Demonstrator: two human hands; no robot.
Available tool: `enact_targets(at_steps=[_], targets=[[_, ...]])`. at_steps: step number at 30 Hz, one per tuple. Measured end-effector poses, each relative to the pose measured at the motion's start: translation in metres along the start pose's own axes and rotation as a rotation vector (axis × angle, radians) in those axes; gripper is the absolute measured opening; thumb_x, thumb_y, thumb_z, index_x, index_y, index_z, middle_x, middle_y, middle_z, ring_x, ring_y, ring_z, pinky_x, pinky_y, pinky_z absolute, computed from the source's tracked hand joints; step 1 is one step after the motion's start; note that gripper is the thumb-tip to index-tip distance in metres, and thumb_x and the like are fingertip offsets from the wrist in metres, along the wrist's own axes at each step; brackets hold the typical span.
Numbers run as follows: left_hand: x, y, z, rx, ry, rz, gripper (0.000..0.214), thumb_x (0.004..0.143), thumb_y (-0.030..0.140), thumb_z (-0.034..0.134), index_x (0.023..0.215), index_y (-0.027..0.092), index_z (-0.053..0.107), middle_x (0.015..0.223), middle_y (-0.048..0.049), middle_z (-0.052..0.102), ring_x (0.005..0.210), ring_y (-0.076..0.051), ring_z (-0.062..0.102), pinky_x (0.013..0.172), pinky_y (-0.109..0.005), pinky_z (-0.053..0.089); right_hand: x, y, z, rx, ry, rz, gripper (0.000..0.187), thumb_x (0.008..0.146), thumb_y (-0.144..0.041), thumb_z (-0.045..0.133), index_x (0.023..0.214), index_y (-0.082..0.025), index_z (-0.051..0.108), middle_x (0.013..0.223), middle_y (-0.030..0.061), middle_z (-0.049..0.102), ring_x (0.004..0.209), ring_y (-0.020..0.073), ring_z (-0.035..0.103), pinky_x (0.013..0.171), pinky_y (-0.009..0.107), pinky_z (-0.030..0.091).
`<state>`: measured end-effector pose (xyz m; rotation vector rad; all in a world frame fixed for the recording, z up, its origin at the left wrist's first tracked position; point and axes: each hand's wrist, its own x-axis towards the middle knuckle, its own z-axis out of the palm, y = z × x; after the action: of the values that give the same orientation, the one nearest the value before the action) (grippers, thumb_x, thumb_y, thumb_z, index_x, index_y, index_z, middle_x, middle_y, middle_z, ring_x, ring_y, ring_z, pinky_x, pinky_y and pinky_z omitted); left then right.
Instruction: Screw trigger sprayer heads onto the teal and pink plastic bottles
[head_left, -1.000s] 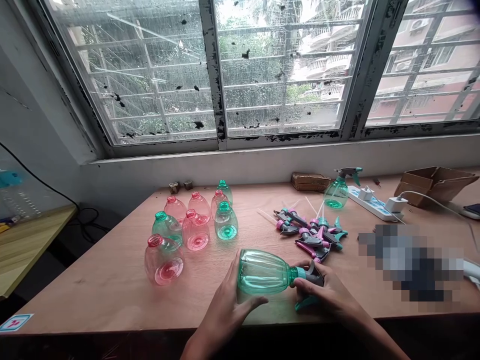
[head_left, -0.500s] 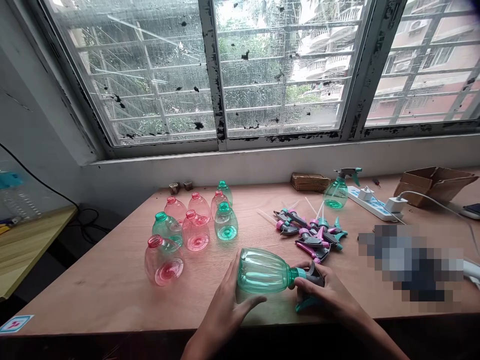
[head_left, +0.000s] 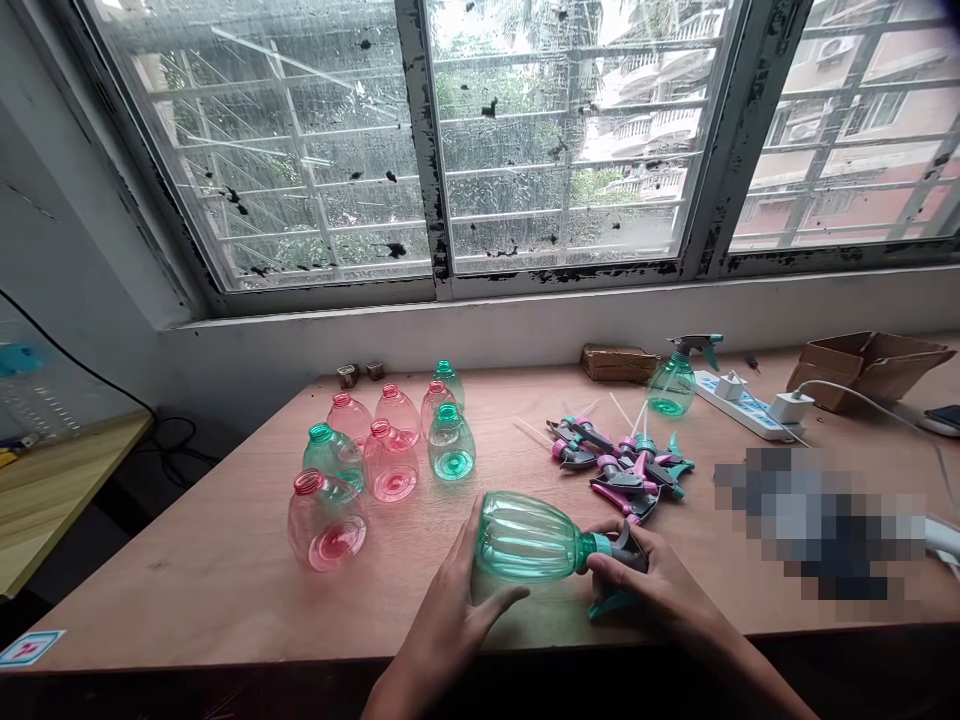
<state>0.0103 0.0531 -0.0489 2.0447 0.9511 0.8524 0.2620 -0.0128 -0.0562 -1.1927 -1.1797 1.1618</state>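
Note:
A clear green spray bottle (head_left: pixel 529 537) lies on its side in the air just above the table's front edge, its neck pointing right. My right hand (head_left: pixel 637 570) is closed around the grey and teal trigger sprayer (head_left: pixel 622 548) at the neck; part of the sprayer is hidden by the fingers. At the bottle's base is my left hand (head_left: pixel 469 590), its fingers stretched along the bottom and its thumb held away from the bottle. Several sprayer heads (head_left: pixel 630 465), pink, teal and grey, lie in a pile behind my right hand.
Several headless pink bottles (head_left: pixel 391 465) and green bottles (head_left: pixel 452 445) stand on the table at left. A complete green spray bottle (head_left: pixel 672 385) stands at the back, near a white power strip (head_left: pixel 750 408) and an open cardboard box (head_left: pixel 870 370). A pixelated patch covers the right side.
The bottle's body has tilted up very slightly. Both hands keep nearly the same places, and the other things stand as before.

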Motion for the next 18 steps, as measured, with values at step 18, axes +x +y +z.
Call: enact_targets(at_steps=[18], targets=[[-0.0008, -0.0005, -0.0002, -0.009, -0.01, -0.041, 0.096, 0.082, 0.043, 0.073, 0.156, 0.024, 0.015, 0.16, -0.0121, 0.029, 0.148, -0.033, 0.025, 0.122, -0.05, 0.022, -0.0015, -0.001, -0.0002, 0.005, -0.011, -0.022, 0.04, 0.081, -0.047, 0.076, 0.104, -0.017, 0.063, 0.067, 0.001, 0.073, 0.063, 0.0206, 0.068, 0.063, 0.031, 0.055]])
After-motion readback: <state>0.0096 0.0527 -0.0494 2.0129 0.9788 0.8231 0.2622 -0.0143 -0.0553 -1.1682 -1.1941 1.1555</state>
